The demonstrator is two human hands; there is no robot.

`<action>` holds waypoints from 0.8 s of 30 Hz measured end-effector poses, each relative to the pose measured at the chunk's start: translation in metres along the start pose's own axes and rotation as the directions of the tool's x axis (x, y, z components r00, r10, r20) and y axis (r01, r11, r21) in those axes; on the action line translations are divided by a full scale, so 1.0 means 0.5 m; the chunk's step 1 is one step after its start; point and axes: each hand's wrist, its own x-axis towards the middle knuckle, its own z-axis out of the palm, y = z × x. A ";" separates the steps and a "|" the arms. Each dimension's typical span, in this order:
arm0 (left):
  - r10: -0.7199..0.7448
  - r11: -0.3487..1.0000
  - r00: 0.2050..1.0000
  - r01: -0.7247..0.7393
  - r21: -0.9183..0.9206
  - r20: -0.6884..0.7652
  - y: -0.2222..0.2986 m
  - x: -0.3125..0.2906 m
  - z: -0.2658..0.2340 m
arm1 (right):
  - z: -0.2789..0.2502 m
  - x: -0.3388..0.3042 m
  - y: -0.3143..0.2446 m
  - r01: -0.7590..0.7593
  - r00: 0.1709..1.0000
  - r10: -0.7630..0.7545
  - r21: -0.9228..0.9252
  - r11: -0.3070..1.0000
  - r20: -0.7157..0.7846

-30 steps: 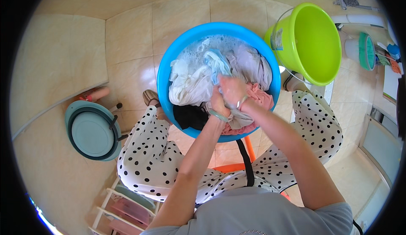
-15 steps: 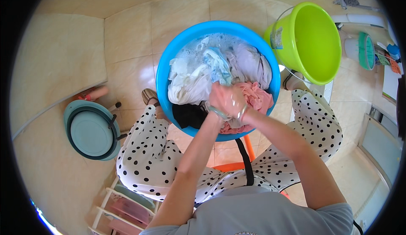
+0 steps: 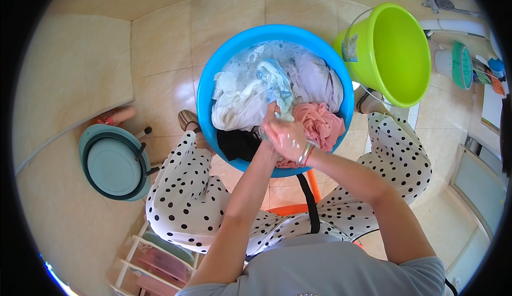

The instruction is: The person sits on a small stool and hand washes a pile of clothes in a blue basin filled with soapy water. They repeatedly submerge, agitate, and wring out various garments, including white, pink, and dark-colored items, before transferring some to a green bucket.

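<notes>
A round blue basin (image 3: 213,56) holds sudsy water and wet laundry. At its middle, a light blue and white garment (image 3: 276,80) runs down to my hands. My left hand (image 3: 270,112) is closed on its near end, partly covered by my other hand. My right hand (image 3: 287,138), wet and foamy, lies curled across the left hand and wrist; what its fingers hold is hidden. Around them lie white clothes (image 3: 242,107), a pale lilac-grey garment (image 3: 317,83), a pink garment (image 3: 319,125) and a black garment (image 3: 234,146).
A lime-green bucket (image 3: 400,56) stands tilted at the far right of the basin. Teal basins (image 3: 114,168) are at the left by the wall. A white rack (image 3: 144,258) stands at the lower left. My knees flank the basin, and an orange stool (image 3: 288,209) shows beneath me.
My right hand has drawn back toward me, sliding over the left wrist, and more of the pink garment shows. The light blue and white garment stays nearly in place.
</notes>
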 end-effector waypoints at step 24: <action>0.609 -0.391 0.625 -0.299 0.870 0.489 0.288 0.068 0.055 | -0.048 0.243 0.240 -0.318 0.912 0.376 0.295 0.901 -0.164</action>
